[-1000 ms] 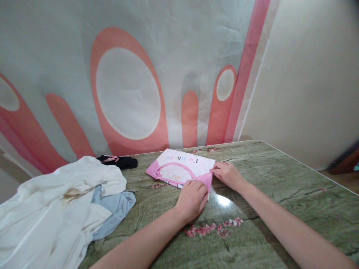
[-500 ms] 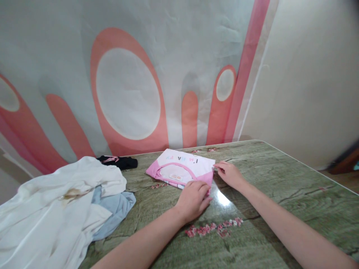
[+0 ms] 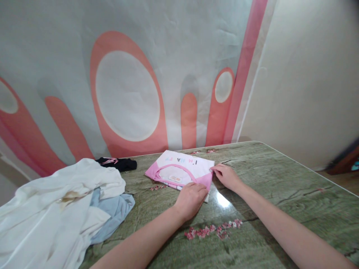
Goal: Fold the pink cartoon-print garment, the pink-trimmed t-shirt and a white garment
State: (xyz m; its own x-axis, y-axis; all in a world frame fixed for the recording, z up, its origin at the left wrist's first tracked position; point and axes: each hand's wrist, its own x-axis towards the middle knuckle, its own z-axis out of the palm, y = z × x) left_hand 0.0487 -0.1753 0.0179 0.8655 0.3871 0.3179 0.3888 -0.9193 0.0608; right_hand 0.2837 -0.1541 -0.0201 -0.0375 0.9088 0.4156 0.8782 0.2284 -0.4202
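Note:
A folded white and pink T-shirt [image 3: 179, 173] lies on the table, its pink-edged neckline toward me and printed letters on the far part. My left hand [image 3: 190, 200] is closed at its near right corner, fingers bent over the pink fabric; the fingertips are partly hidden. At the shirt's right edge, my right hand [image 3: 226, 175] pinches the cloth between thumb and forefinger.
A heap of white cloth [image 3: 56, 209] with a light blue garment [image 3: 114, 213] lies on the left. Behind it is a black garment [image 3: 123, 164]. The wood-patterned table [image 3: 280, 186] meets a wall with a coral-and-grey printed covering [image 3: 129, 93].
My right hand has shifted slightly left onto the shirt's edge and pinches it. My left fingers have curled more tightly at the near corner. The shirt has hardly moved.

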